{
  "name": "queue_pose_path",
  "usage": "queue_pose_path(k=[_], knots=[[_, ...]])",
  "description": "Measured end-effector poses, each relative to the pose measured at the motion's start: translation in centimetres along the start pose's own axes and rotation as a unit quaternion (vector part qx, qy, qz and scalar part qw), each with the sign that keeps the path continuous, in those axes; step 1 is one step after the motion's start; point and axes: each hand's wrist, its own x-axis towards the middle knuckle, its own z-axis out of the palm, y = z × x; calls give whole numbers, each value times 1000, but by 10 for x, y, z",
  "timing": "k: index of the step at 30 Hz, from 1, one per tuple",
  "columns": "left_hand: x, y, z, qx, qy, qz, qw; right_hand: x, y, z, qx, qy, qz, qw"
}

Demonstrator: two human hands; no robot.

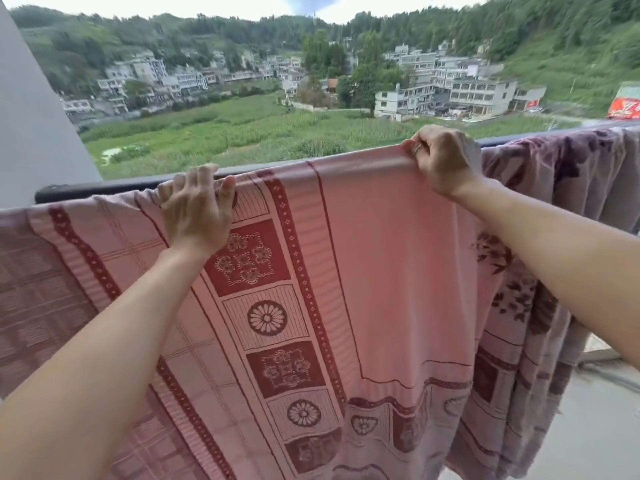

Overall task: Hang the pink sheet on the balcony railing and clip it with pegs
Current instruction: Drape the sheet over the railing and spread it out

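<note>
Arms (104, 358) are reaching out from the bottom of the view, one on each side. Between them the pink sheet (381, 271) is hanging down in front of the person, with its top folded over the balcony railing (114, 189). It is looking soft and floppy, and big enough to be a bit heavy, so I think it is going to slide or bunch up if only one spot is held. The best place to hold it seems to be the top fold, right on the rail, with the hands well apart.

The left hand (195, 209) is doing that: its fingers are curling over the fold and the rail, with the thumb on the near side. The right hand (446, 161) is further along, and its fingers are bunching up and pinching the top edge of the sheet. Nothing is clipping it to the rail yet.

Just beside the right hand a purple flowery blanket (571, 188) is hanging on the same rail. Far past it, a green field (225, 133), pale houses (467, 88) and tree-covered hills (519, 26) are lying under a bright sky.
</note>
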Motion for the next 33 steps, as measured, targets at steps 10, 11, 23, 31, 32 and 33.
queue_pose_path(k=[10, 11, 23, 31, 32, 33], knots=[[-47, -12, -40, -46, -23, -21, 998, -58, 18, -18, -4, -41, 89, 995], [-50, 9, -36, -73, -31, 6, 997, -62, 16, -13, -5, -47, 107, 993], [-31, 88, 34, -8, -67, 161, 985, -66, 49, -12, 16, 45, 182, 982], [-44, 121, 13, -97, -56, 179, 977, -76, 95, -51, -1, 50, 276, 960], [-44, 135, 11, -115, -58, 187, 974, -81, 97, -50, -13, 21, 262, 965], [-45, 151, 10, -127, -59, 198, 970, -86, 98, -47, -16, 0, 242, 970]])
